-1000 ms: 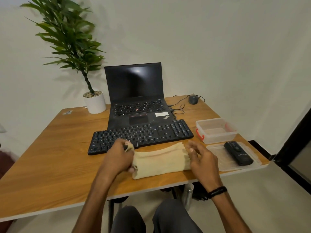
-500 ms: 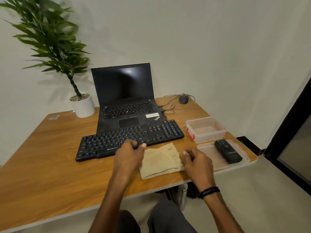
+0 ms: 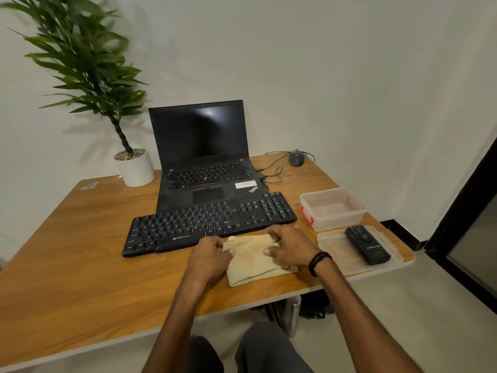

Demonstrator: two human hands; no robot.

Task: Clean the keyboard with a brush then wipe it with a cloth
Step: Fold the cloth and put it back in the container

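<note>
Now cloth (image 3: 252, 262) in fingers (image 3: 271, 251), gripped.

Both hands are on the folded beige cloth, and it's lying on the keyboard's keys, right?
Not quite. The left hand and right hand are on the folded beige cloth, but the head view shows it lying on the table in front of the keyboard, not on its keys.

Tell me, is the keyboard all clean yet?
Not yet. No brush is in either hand, so brushing may be over, though I can't tell. The left hand and right hand hold the folded cloth on the table, in front of the keyboard. Wiping the keys is left.
</note>
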